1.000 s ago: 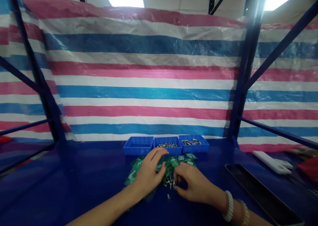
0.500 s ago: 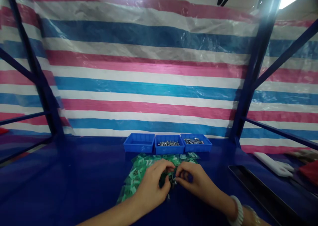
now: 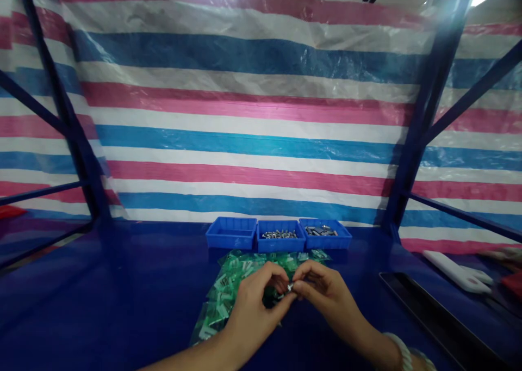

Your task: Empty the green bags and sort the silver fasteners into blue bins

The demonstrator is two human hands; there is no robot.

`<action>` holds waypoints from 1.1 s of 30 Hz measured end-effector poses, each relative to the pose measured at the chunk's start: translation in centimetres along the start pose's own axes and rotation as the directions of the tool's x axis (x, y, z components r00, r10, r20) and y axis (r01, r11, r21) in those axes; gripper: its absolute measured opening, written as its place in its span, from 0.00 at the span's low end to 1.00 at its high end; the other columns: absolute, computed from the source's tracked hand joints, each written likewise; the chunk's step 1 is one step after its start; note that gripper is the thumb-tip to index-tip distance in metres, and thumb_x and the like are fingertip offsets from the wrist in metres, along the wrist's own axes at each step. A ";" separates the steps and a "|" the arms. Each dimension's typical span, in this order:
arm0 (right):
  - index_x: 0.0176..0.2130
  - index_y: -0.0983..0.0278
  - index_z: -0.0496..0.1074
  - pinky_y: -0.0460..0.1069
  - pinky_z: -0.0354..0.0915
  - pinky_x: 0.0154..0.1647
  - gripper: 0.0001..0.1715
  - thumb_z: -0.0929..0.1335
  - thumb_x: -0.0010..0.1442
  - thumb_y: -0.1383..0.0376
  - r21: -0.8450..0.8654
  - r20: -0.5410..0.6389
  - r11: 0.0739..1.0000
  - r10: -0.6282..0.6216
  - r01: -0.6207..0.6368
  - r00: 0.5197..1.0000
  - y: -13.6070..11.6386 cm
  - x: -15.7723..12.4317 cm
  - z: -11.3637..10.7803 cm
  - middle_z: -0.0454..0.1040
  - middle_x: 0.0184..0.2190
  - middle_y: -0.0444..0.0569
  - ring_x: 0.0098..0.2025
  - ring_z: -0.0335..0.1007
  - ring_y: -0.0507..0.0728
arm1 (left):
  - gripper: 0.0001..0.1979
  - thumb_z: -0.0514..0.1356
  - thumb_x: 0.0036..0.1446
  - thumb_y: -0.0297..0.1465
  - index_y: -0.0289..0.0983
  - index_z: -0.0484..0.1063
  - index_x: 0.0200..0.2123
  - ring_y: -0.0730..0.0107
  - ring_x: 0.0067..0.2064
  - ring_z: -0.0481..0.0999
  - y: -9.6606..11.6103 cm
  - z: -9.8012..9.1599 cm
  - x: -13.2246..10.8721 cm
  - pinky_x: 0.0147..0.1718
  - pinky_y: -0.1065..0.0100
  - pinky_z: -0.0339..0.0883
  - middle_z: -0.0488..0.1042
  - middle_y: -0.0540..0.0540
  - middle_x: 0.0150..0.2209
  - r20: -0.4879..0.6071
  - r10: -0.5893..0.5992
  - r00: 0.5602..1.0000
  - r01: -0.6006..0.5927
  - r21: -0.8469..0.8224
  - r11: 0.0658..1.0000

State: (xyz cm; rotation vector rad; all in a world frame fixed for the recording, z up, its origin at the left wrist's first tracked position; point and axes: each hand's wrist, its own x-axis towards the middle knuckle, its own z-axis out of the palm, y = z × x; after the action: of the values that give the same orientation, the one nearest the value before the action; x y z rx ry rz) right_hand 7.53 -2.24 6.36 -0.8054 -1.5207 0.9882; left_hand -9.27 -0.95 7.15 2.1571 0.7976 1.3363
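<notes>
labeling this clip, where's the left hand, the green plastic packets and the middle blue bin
left hand [image 3: 255, 311], head view, back of the hand
green plastic packets [image 3: 228, 270], head view, top of the pile
middle blue bin [image 3: 280, 245], head view, front wall

We see a small silver metal part [image 3: 290, 287] pinched between the left hand [image 3: 255, 311] and right hand [image 3: 326, 292], over a loose, overlapping layer of flat green plastic packets [image 3: 222, 295] with pale labels.
</notes>
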 end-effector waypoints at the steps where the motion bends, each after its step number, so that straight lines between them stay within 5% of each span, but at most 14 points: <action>1: 0.32 0.63 0.70 0.45 0.65 0.31 0.12 0.71 0.58 0.57 -0.031 -0.013 0.999 -0.009 0.009 1.000 0.0 -0.1 0.0 0.70 0.27 0.43 0.29 0.67 0.52 | 0.06 0.63 0.51 0.24 0.38 0.68 0.32 0.70 0.30 0.75 0.0 0.0 0.0 0.30 0.70 0.69 0.73 0.51 0.29 -0.010 0.003 1.000 -0.003 0.002 1.000; 7: 0.32 0.63 0.67 0.45 0.59 0.29 0.17 0.63 0.65 0.54 -0.143 0.042 0.990 -0.004 0.010 0.999 0.4 -0.3 0.3 0.63 0.25 0.42 0.28 0.60 0.51 | 0.03 0.62 0.54 0.25 0.38 0.70 0.30 0.70 0.29 0.75 0.3 -0.1 0.1 0.29 0.70 0.68 0.73 0.51 0.27 -0.059 0.037 0.998 -0.034 0.051 0.998; 13: 0.33 0.64 0.69 0.46 0.60 0.31 0.17 0.63 0.66 0.55 -0.116 0.092 0.993 0.010 0.001 0.996 0.4 0.1 0.3 0.66 0.26 0.43 0.29 0.62 0.52 | 0.06 0.60 0.54 0.21 0.38 0.73 0.32 0.71 0.33 0.75 0.7 -0.5 0.6 0.33 0.71 0.69 0.75 0.49 0.31 -0.098 0.213 0.972 -0.203 0.101 0.974; 19: 0.39 0.63 0.70 0.47 0.61 0.30 0.13 0.63 0.64 0.57 -0.294 -0.083 0.956 -0.018 -0.008 0.996 1.2 1.3 -1.6 0.70 0.30 0.46 0.31 0.65 0.53 | 0.07 0.59 0.56 0.22 0.38 0.74 0.35 0.67 0.37 0.76 -2.4 -0.9 7.5 0.39 0.65 0.71 0.76 0.47 0.34 -0.082 0.299 0.951 -0.267 0.271 0.925; 23: 0.39 0.64 0.70 0.46 0.60 0.28 0.06 0.65 0.59 0.66 -0.470 0.013 0.882 -0.020 0.024 1.000 1.7 1.7 -2.8 0.69 0.30 0.45 0.29 0.65 0.53 | 0.11 0.59 0.54 0.21 0.36 0.75 0.40 0.60 0.42 0.76 -5.0 -0.4 10.7 0.43 0.56 0.70 0.76 0.43 0.38 -0.045 0.274 0.961 -0.248 0.307 0.919; 29: 0.36 0.64 0.71 0.50 0.62 0.39 0.12 0.68 0.48 0.74 -0.727 0.311 0.617 -0.093 0.300 0.946 1.7 1.1 -3.0 0.71 0.33 0.47 0.37 0.67 0.57 | 0.13 0.56 0.56 0.20 0.37 0.73 0.43 0.62 0.46 0.75 -4.0 -0.5 6.5 0.47 0.59 0.68 0.76 0.44 0.42 0.029 0.264 0.964 -0.260 0.300 0.918; 33: 0.38 0.63 0.74 0.49 0.63 0.41 0.12 0.68 0.51 0.74 -0.703 0.353 0.643 -0.055 0.304 0.934 2.3 1.0 -3.0 0.73 0.35 0.48 0.38 0.68 0.57 | 0.12 0.54 0.57 0.20 0.38 0.71 0.41 0.64 0.46 0.74 -2.9 -0.9 3.7 0.47 0.61 0.68 0.75 0.45 0.42 0.040 0.237 0.971 -0.240 0.256 0.936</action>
State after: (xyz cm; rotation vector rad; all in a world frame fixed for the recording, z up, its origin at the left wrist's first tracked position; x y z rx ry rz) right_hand 10.22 0.13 4.88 -1.0669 -2.2935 0.2812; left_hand -9.40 3.75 7.95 2.5321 0.7620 1.4034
